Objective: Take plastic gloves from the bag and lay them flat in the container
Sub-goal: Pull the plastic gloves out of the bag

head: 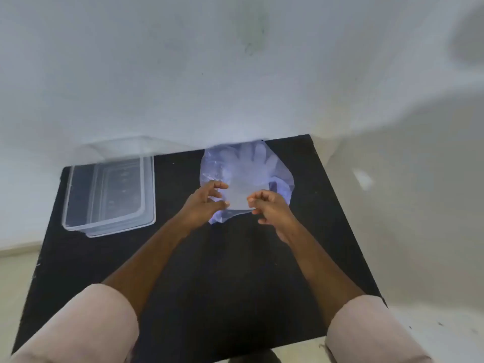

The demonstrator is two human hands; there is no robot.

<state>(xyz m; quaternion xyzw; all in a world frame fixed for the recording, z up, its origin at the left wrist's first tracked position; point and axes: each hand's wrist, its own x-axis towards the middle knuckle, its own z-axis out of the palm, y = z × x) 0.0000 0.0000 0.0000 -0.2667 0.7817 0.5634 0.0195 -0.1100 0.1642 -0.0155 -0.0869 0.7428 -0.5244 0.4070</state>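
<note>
While bag [246, 179] lies on table [235, 271], left hand [203, 203], right hand [272, 208] hover, fingers loosely spread.

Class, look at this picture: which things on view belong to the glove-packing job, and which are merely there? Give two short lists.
Belongs to the job:
bag
gloves inside it
container, nothing visible inside
left hand and right hand, at the bag's near end

Merely there:
black table
white wall
</note>
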